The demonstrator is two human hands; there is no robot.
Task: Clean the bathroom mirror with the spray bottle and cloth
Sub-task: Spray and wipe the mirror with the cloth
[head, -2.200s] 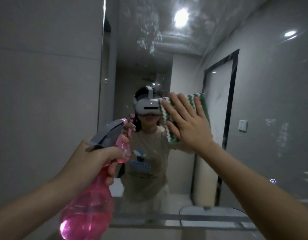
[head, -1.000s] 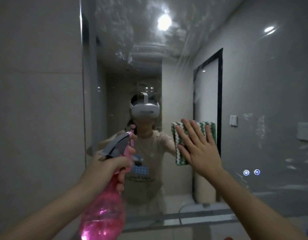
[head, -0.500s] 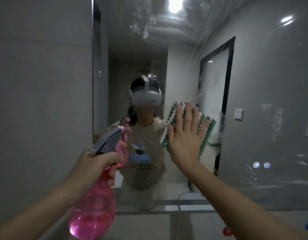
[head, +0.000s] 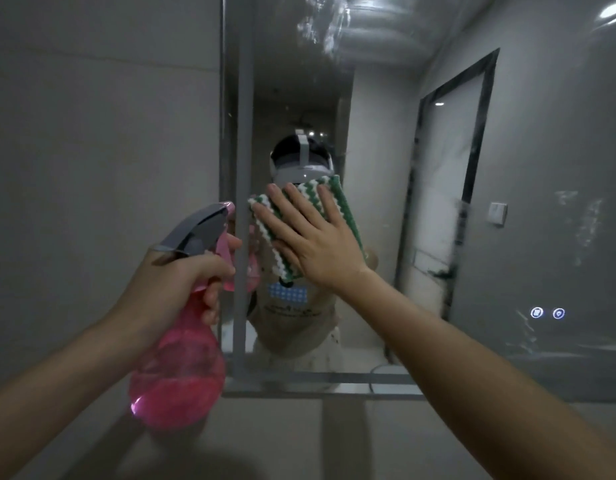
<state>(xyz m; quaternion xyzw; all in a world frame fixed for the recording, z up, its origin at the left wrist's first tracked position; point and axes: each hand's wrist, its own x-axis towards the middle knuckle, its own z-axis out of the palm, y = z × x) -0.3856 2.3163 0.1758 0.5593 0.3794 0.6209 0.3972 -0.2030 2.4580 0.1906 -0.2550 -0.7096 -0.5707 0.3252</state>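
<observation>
1. Right hand (head: 313, 244): fingers straight and spread, palm flat, pressing the green-and-white zigzag-knit cloth (head: 337, 206) against the large wall mirror (head: 542, 150). No curl round the cloth; it is held by pressure only.
2. Left hand (head: 175, 282): fingers wrapped round the neck of the translucent pink plastic spray bottle with grey trigger head (head: 185, 358), centre-left of frame. Nozzle aims up-right at the glass, just beside the cloth's left edge. A finger shows at the trigger; whether it is squeezing cannot be told.
3. Cloth sits centre frame, close to the mirror's left edge, long axis tilted upper right to lower left. Most unwiped glass lies to its right.
4. Key relation: smears and droplet streaks (head: 576, 216) show at right of frame and more at top centre, well apart from the cloth. Judgement: the next stroke should run right or up; the right hand already carries the cloth, so it is the hand for it.
5. Around: two small lit touch icons (head: 547, 312) on the glass at lower right. Grey tiled wall (head: 92, 150) fills left of frame.
6. In the way: nothing between cloth and smears. Judged risk: cloth slipping from under the flat palm, or brushing the icons on a low pass.
7. Task looks mid-way, streaks remain.
</observation>
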